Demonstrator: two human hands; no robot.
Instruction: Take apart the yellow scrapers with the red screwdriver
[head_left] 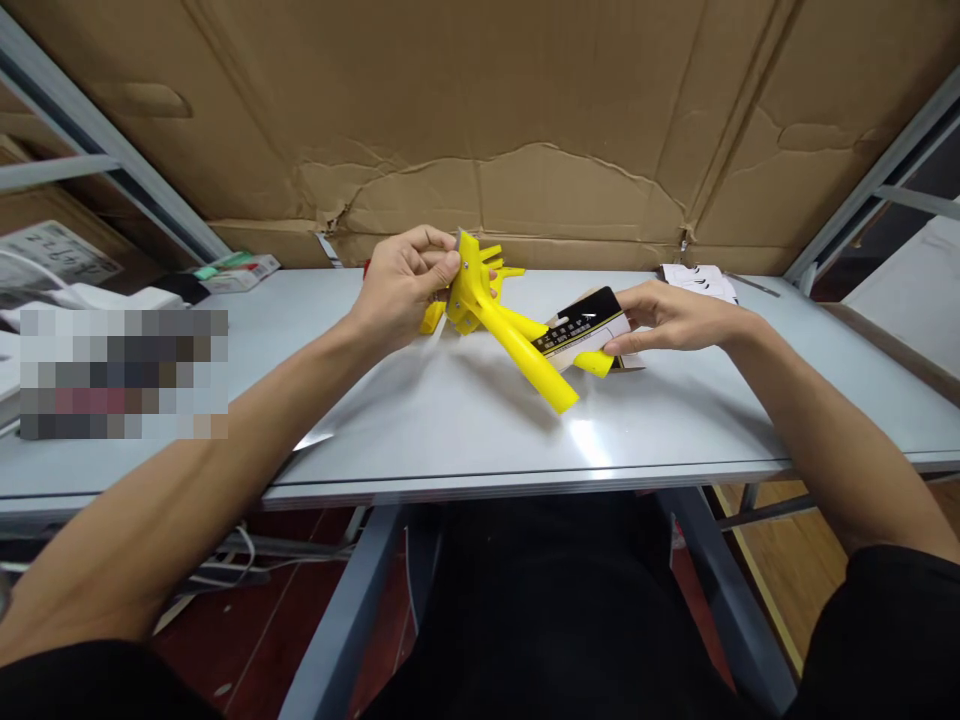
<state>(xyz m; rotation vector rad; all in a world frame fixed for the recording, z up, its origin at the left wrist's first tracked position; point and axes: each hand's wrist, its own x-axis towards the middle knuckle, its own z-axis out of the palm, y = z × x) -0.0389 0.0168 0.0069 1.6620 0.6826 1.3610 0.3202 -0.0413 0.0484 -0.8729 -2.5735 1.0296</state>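
Note:
Between thumb and fingers, my left hand [412,275] pinches the edge of a yellow scraper's wide head. That yellow scraper [517,345] is tilted, its round handle slanting down toward the table's front edge. Small screws show on the head. My right hand [667,315] is closed on a black, white and gold printed card [589,325], possibly a packaging sleeve, just right of the handle. Below the card a yellow handle end [594,363] sticks out; the rest of it is hidden. More yellow scraper parts [495,262] lie behind the held head.
Both hands are over a light grey table [450,440]. A large cardboard sheet [487,100] stands along the back. White printed pieces [697,282] lie at the back right, beside a thin metal strip [754,285]. A small box [240,273] sits back left, near white items and cables.

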